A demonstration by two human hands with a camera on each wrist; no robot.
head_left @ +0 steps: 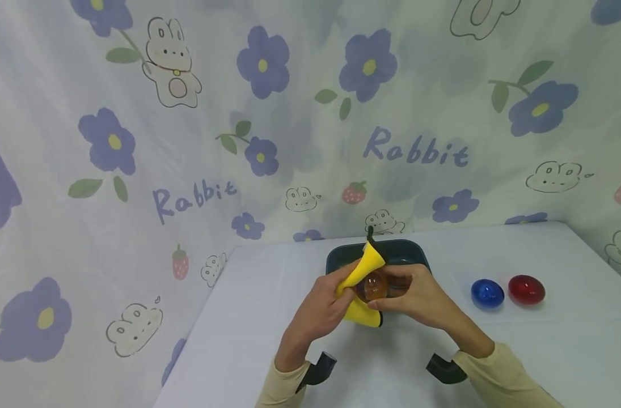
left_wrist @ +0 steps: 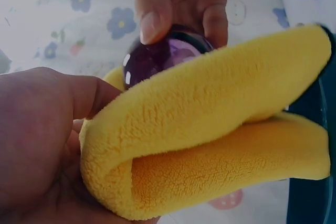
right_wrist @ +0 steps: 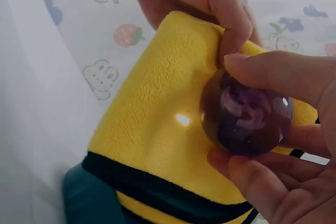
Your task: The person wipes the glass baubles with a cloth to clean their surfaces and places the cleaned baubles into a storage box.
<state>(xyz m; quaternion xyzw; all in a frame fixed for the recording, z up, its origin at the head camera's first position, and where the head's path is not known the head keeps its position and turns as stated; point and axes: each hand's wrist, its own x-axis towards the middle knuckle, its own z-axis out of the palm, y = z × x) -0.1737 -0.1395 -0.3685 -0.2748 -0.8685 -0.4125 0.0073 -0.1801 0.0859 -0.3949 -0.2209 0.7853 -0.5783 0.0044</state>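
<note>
My right hand (head_left: 422,296) pinches a clear purple ball (right_wrist: 247,111) between thumb and fingertips. In the head view the ball looks amber against the cloth. A fuzzy yellow cloth (left_wrist: 199,103) with a dark edge is folded in my left hand (head_left: 315,309), whose thumb and fingers grip it. Part of the cloth lies against the ball, and another flap hangs below it. Both hands are held over the near side of a dark green basin (head_left: 404,249). The basin's inside is mostly hidden by the hands and cloth.
To the right on the white table (head_left: 570,351) lie a blue egg-shaped piece (head_left: 488,293) and a red one (head_left: 527,289), side by side. Behind the table hangs a curtain (head_left: 300,124) printed with flowers and rabbits.
</note>
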